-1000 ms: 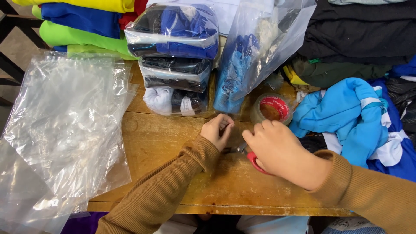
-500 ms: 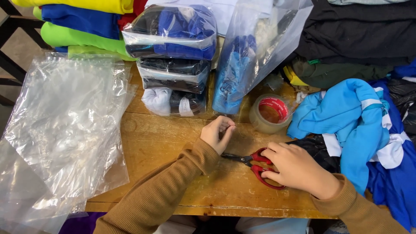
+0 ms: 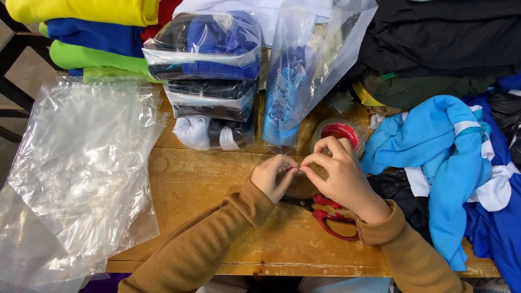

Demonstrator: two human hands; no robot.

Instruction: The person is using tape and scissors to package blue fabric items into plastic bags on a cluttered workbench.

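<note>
Fingertips of both hands (image 3: 304, 173) pinched together

Glossy clear plastic bags (image 3: 81, 173) on a scuffed matt wooden table (image 3: 201, 179).

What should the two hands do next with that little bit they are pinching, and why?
Probably press the clear tape strip onto the bag of blue clothes. The left hand and right hand meet fingertip to fingertip, seemingly pinching it, though it is hard to see. The red scissors lie on the table, and the tape roll sits just behind.
</note>
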